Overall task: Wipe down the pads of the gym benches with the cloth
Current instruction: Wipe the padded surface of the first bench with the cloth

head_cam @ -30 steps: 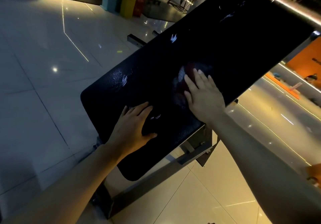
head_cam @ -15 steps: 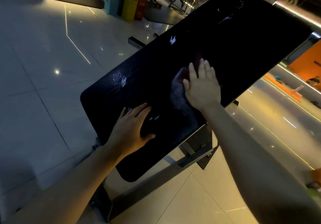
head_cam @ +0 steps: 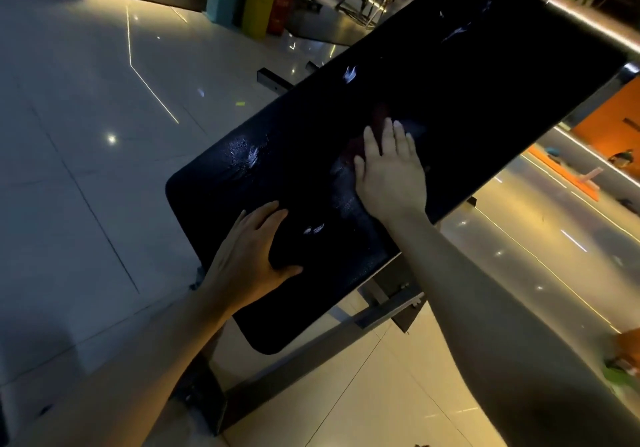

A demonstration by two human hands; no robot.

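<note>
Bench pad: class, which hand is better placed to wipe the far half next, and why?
The right hand. It lies flat on the dark cloth mid-pad, fingers pointing at the far half. The left hand rests bare on the bench pad near its close end.

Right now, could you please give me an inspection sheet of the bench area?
Surface: black bench pad, tilted, with shiny wet streaks near its lower end.
Job's things: dark reddish cloth, mostly hidden under the right hand, hard to make out in the dim light.
Clutter: nothing seen on the pad.
Hands: left hand rests flat on the pad's lower end; right hand presses the cloth with straight fingers.
Cables: nothing seen.
Surroundings: glossy tiled floor, grey metal bench frame, gym machines far behind.
</note>
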